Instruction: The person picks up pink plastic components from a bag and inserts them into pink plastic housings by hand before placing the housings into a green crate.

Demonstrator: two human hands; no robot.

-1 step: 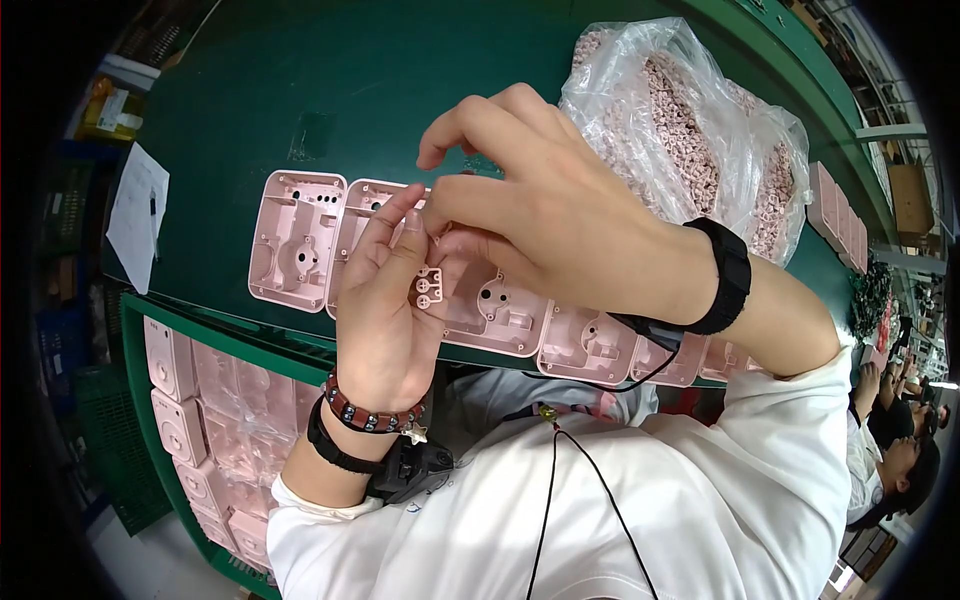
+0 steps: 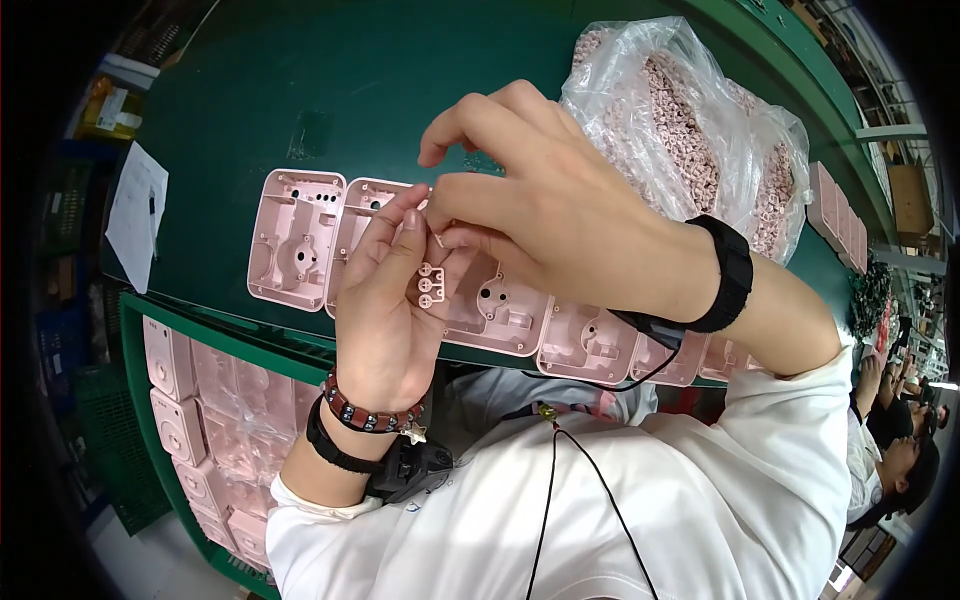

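Pink openwork part (image 2: 432,286) — held in the left hand (image 2: 385,310), fingers (image 2: 406,248) narrowed; right hand (image 2: 550,205) curled close — its grip I can't tell.

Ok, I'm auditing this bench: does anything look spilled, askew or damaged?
Nothing stands out: the pink housings sit in a row, open sides up, and the small pink parts lie heaped in clear plastic.

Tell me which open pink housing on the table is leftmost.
The end housing, left of the left hand and fully in view; the next housing rightward is partly hidden behind that hand.
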